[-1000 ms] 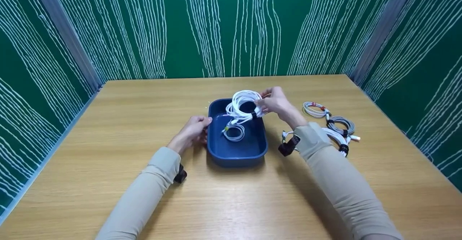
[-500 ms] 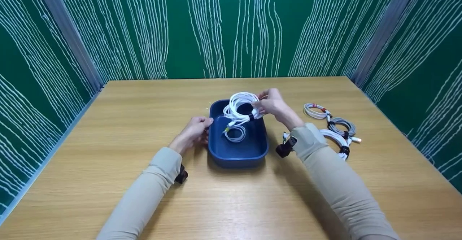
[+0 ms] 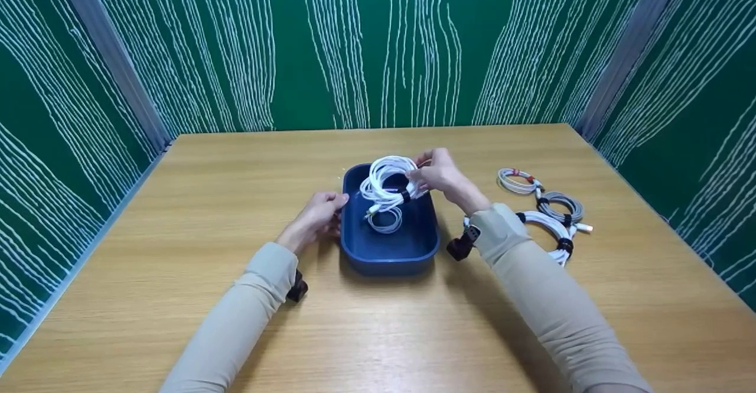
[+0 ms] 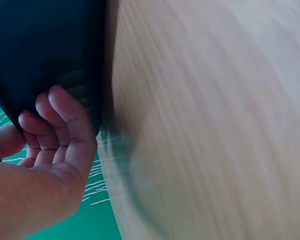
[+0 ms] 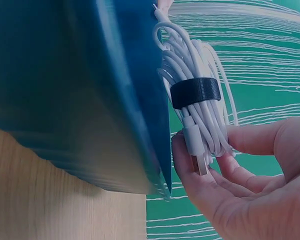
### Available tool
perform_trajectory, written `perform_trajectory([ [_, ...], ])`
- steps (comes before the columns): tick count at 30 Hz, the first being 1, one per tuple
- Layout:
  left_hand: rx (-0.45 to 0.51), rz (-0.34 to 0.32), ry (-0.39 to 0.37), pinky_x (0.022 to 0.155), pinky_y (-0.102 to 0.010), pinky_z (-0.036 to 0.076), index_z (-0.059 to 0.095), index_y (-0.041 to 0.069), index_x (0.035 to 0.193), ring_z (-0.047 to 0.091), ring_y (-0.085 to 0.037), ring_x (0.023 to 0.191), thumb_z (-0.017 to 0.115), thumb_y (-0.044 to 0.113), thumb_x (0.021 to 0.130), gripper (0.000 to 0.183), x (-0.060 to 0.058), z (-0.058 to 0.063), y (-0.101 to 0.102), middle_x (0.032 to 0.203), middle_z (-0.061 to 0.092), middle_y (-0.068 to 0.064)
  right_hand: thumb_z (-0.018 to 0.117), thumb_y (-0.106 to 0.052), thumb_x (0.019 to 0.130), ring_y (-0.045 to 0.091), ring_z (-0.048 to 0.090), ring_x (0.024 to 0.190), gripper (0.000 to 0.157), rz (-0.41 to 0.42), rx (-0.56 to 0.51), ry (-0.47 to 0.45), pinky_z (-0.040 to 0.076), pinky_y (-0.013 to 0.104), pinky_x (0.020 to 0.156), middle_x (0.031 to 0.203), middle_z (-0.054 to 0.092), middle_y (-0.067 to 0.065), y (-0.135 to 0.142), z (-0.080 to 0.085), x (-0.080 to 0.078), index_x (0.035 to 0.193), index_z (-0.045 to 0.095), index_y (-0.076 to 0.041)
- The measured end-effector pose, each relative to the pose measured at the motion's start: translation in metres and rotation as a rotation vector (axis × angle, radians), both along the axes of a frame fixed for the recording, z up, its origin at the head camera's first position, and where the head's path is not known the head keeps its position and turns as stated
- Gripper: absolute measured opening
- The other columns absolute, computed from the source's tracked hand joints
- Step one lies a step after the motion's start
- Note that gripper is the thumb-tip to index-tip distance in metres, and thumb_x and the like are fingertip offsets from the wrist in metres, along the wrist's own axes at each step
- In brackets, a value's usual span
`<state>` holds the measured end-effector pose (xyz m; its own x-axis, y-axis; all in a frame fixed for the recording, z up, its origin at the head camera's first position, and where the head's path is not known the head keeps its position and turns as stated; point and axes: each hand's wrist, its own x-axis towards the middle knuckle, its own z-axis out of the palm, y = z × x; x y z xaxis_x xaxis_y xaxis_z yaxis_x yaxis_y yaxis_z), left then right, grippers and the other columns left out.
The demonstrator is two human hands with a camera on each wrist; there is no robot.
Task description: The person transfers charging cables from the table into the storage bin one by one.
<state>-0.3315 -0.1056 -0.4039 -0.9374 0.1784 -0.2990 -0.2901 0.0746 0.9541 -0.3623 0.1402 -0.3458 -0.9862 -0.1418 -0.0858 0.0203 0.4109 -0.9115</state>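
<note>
My left hand (image 3: 319, 213) grips the left rim of a dark blue plastic bin (image 3: 390, 260), its thumb at the rim and its fingers against the outer wall (image 4: 55, 45). My right hand (image 3: 440, 175) pinches a coiled white USB cable (image 3: 372, 187) above the far half of the bin. A black strap (image 5: 195, 92) binds this coil, and the metal USB plug (image 5: 200, 165) lies by the fingers in the right wrist view. On the bin's floor rests a smaller grey coiled cable (image 3: 387, 231), partly hidden by the white coil.
Right of the bin, more coiled cables lie on the wooden table (image 3: 177, 233): a pale one with red ties (image 3: 518, 191), a grey one (image 3: 573, 205) and a thick white one (image 3: 552, 223), partly behind my right sleeve. Green walls (image 3: 295, 56) enclose the table.
My right hand has moved the white cable slightly left and lower over the bin, now covering part of the grey coil. The left hand stays on the rim.
</note>
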Motion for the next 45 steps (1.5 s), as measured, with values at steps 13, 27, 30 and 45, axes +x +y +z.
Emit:
perform_trajectory([
  [13, 0.011, -0.014, 0.011, 0.049, -0.028, 0.039, 0.047, 0.005, 0.086, 0.04, -0.015, 0.052, 0.043, 0.022, 0.103, 0.024, 0.001, -0.003, 0.001, 0.066, 0.04, -0.001, 0.063, 0.0, 0.088, 0.006, 0.054, 0.052, 0.019, 0.03, -0.028, -0.003, 0.05, 0.017, 0.049, 0.084, 0.052, 0.005, -0.004, -0.007, 0.003, 0.104, 0.053, 0.004],
  [27, 0.024, 0.013, 0.015, 0.047, -0.026, 0.038, 0.046, 0.007, 0.082, 0.039, -0.014, 0.051, 0.044, 0.022, 0.103, 0.027, 0.001, -0.001, 0.0, 0.065, 0.04, -0.002, 0.055, -0.008, 0.097, 0.035, 0.057, 0.12, 0.032, 0.143, -0.109, 0.068, 0.049, 0.037, 0.102, 0.125, 0.059, 0.025, 0.004, 0.006, 0.006, 0.123, 0.054, 0.01],
  [30, 0.031, 0.013, 0.008, 0.049, -0.027, 0.038, 0.046, 0.007, 0.083, 0.039, -0.015, 0.051, 0.044, 0.022, 0.103, 0.026, 0.001, -0.002, 0.0, 0.066, 0.04, -0.002, 0.053, -0.009, 0.098, 0.035, 0.059, 0.117, 0.03, 0.132, -0.117, 0.079, 0.05, 0.04, 0.1, 0.125, 0.06, 0.026, 0.014, 0.005, 0.004, 0.122, 0.054, 0.009],
  [45, -0.015, -0.003, 0.033, 0.048, -0.027, 0.041, 0.048, 0.007, 0.082, 0.042, -0.014, 0.05, 0.044, 0.023, 0.103, 0.027, 0.002, 0.0, 0.0, 0.065, 0.042, -0.001, 0.05, -0.014, 0.1, 0.015, 0.061, 0.101, 0.032, 0.02, 0.123, 0.191, 0.049, 0.036, 0.096, 0.125, 0.059, 0.027, 0.096, -0.004, -0.001, 0.124, 0.056, 0.007],
])
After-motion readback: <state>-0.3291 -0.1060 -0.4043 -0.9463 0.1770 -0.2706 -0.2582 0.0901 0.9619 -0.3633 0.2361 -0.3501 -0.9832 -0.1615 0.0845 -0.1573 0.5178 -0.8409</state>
